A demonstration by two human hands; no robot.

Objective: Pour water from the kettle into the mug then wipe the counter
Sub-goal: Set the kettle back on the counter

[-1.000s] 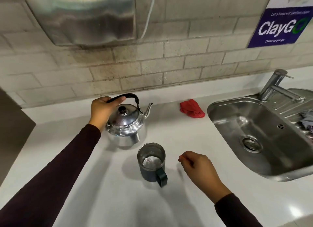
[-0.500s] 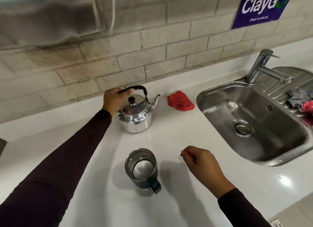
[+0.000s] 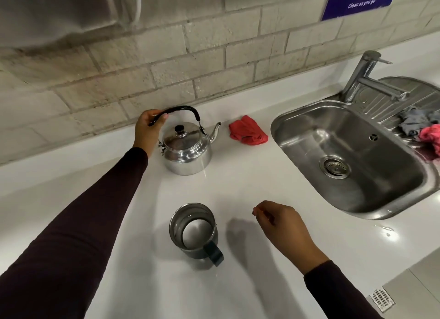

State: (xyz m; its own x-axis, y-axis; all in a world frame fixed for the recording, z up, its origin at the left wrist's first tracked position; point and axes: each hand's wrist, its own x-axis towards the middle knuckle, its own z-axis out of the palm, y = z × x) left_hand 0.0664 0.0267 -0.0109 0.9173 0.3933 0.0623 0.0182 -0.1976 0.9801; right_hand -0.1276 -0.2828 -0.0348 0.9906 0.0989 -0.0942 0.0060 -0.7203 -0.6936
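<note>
- The pour looks done as far as one can judge: the mug [image 3: 192, 230] stands upright on the counter [image 3: 262, 175], seemingly with water in it, though the level is hard to read.
- The kettle [image 3: 187, 152] sits flat on the counter, behind the mug and well apart from it, spout toward the red cloth [image 3: 247, 133].
- The left hand [image 3: 148, 130] has its grip closed around the kettle's black handle [image 3: 183, 109], at the handle's left end.
- The right hand [image 3: 281, 221] hovers just right of the mug, its grip loosely curled, holding nothing.
- Wiping remains; the red cloth lies untouched beside the sink [image 3: 357, 199], well apart from both hands.
</note>
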